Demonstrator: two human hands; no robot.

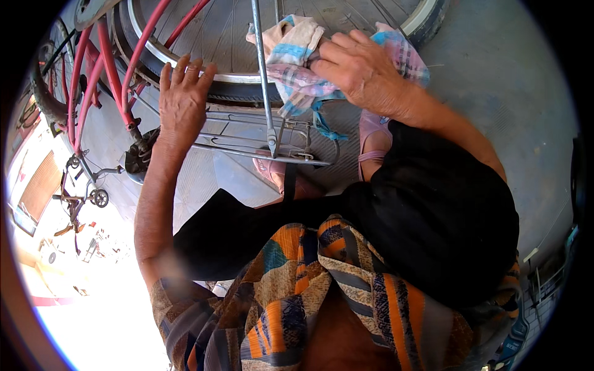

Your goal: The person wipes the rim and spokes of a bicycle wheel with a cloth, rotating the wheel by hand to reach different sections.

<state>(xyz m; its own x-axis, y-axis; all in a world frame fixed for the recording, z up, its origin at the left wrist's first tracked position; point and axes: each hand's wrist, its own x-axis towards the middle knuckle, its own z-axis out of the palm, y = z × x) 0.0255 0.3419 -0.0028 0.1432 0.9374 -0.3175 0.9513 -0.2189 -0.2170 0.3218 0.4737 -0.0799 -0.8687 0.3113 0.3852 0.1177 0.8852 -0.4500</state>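
Observation:
A bicycle wheel's silvery rim (238,78) with a black tyre (235,96) crosses the top of the view. My left hand (184,99) lies over the tyre and rim on its left part, fingers stretched and slightly apart; the thumb is hidden. My right hand (361,71) is closed on a crumpled rag (294,74), pink, white and blue, partly checked. The rag is bunched over the wheel's right part and hides the rim there. A metal stay (263,74) runs down between the hands to a wire luggage rack (247,147).
The pink-red bicycle frame (111,74) stands at the upper left, beside a black saddle (141,156). Another bicycle's wheel (49,93) is farther left. My sandalled foot (374,139) is close to the rack. Small parts (93,247) lie on the bright floor at left.

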